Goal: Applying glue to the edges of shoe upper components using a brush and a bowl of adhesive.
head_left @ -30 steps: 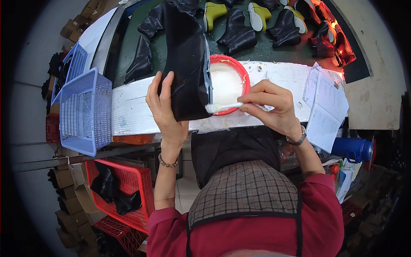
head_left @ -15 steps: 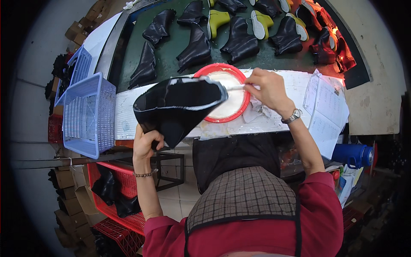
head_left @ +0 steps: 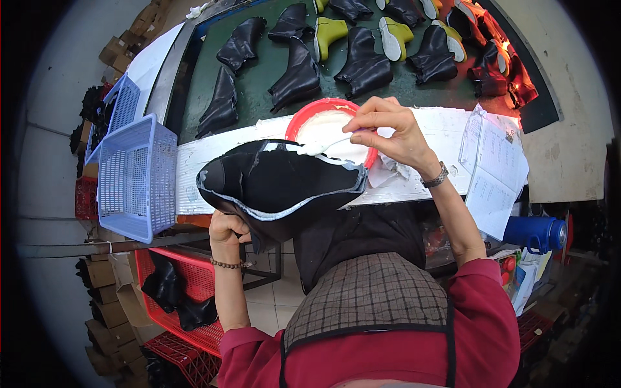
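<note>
My left hand (head_left: 228, 229) grips a black boot upper (head_left: 291, 184) from below, its wide open edge turned up towards me. A white coating runs along that edge, and the inside looks black. In a pinch, my right hand (head_left: 396, 132) holds a thin brush (head_left: 334, 143) by its pale handle. The brush's white-loaded tip lies at the upper's far edge. Just behind, a red bowl (head_left: 304, 111) of thick white paste stands on the white board, partly covered by the upper and my right hand.
Several black boot uppers (head_left: 363, 61) and yellow-green shoe shapes (head_left: 330, 35) lie on a green surface (head_left: 265, 116), lit orange at far right. Blue baskets (head_left: 137, 174) stand left; a red basket (head_left: 207, 275) holding boots is below. Papers (head_left: 495, 174) and a blue flask (head_left: 533, 234) are right.
The brush has moved left from beside the bowl's middle to the upper's far edge. My left hand has tilted the upper, so its opening shows wider and sits lower.
</note>
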A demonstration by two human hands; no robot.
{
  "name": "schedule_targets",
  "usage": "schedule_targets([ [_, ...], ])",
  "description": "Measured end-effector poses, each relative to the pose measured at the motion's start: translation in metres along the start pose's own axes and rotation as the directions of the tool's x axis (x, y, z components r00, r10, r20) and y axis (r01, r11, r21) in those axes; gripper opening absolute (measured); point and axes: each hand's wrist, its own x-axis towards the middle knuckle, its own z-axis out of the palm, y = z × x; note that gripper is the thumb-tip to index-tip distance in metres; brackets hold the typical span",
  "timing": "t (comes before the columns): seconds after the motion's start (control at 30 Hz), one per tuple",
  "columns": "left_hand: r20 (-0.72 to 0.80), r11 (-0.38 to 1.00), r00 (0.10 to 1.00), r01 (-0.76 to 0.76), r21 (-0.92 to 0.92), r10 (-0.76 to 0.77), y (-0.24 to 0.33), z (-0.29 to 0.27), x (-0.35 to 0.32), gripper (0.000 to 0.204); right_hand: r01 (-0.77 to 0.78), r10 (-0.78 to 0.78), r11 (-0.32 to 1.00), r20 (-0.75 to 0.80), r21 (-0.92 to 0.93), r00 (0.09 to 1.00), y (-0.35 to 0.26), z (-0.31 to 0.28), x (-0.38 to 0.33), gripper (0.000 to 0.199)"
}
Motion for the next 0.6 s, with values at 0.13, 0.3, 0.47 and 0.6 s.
schedule_targets([
  [0.13,-0.027,0.997,0.997,-0.078,-0.006,0.078,-0.002,-0.008,-0.002,0.083,-0.033,0.033,0.999,0.014,-0.002,0.999,0.001,0.000,-0.011,0.019],
  [0.3,-0.084,0.984,0.992,-0.108,-0.139,0.097,0.004,-0.031,-0.006,0.100,-0.078,0.077,0.997,0.024,0.012,0.997,0.001,-0.005,-0.024,0.018],
  [0.47,-0.036,0.993,0.996,-0.084,-0.083,0.082,0.009,-0.032,-0.007,0.100,-0.088,0.088,0.996,0.048,-0.001,0.995,0.001,-0.015,-0.031,0.017],
  [0.6,0.075,0.998,0.997,-0.021,-0.065,0.026,0.003,-0.022,-0.003,0.090,0.001,0.002,1.000,-0.096,0.030,0.995,-0.009,-0.011,-0.018,0.018],
])
